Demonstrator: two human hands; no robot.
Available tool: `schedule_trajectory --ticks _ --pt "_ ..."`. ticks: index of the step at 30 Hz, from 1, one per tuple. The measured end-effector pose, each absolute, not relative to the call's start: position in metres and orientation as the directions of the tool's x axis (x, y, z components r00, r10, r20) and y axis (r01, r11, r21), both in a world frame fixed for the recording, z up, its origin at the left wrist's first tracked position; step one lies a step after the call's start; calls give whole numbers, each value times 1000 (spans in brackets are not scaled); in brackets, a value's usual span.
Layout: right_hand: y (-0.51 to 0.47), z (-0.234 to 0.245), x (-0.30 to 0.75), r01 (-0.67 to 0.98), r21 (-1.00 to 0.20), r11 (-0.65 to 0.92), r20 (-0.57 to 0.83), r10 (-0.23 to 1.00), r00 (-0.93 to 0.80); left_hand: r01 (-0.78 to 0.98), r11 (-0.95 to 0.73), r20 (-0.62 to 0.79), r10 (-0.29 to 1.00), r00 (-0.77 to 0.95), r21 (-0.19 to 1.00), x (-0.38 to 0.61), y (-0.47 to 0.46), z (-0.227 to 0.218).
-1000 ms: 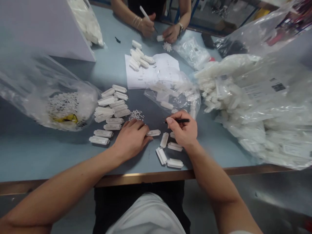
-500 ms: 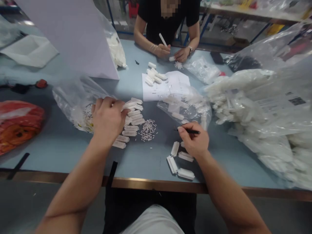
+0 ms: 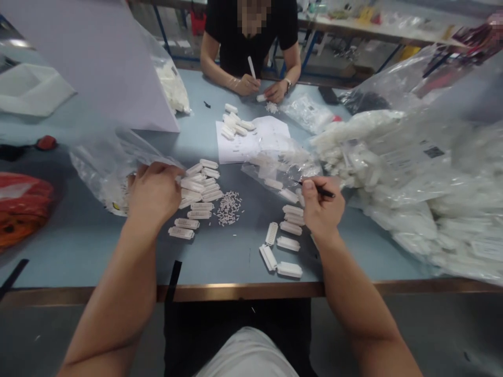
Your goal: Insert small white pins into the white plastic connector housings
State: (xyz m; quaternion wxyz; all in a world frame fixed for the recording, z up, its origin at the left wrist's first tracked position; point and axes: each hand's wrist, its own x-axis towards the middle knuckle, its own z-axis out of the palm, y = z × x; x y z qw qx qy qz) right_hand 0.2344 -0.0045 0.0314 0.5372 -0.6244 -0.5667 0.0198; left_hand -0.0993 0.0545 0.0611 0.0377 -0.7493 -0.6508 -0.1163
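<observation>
My left hand (image 3: 154, 192) is curled shut at the left edge of a pile of white plastic connector housings (image 3: 198, 189), beside a clear bag (image 3: 106, 170); what its fingers hold is hidden. My right hand (image 3: 322, 208) is closed on a thin black tool (image 3: 323, 192), raised a little above several more white housings (image 3: 286, 242) lying near the table's front edge. A small heap of tiny white pins (image 3: 228, 207) lies between the two hands. A clear bag with housings (image 3: 281, 173) lies just beyond my right hand.
Across the blue table (image 3: 220, 262) a person in a black shirt (image 3: 251, 31) works with a white stick (image 3: 251, 67) and another pile of housings (image 3: 234, 124) on paper. Large clear bags of white parts (image 3: 412, 178) fill the right side. An orange bag (image 3: 19, 207) lies at far left.
My left hand left the housing by my right hand and moved left to the pile beside the clear bag. My right hand lifted slightly with the tool. The view tilted up.
</observation>
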Motion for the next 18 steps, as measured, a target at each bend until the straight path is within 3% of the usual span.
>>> schedule_trajectory --ticks 7,15,18 --pt "0 33 246 598 -778 194 541 691 480 973 -226 376 907 189 55 -80 47 54" --pt "1 32 252 683 -717 143 585 656 477 937 -348 428 852 302 31 -59 39 42" --pt "0 33 252 710 -689 147 606 655 451 878 -475 450 797 403 53 -50 35 37"
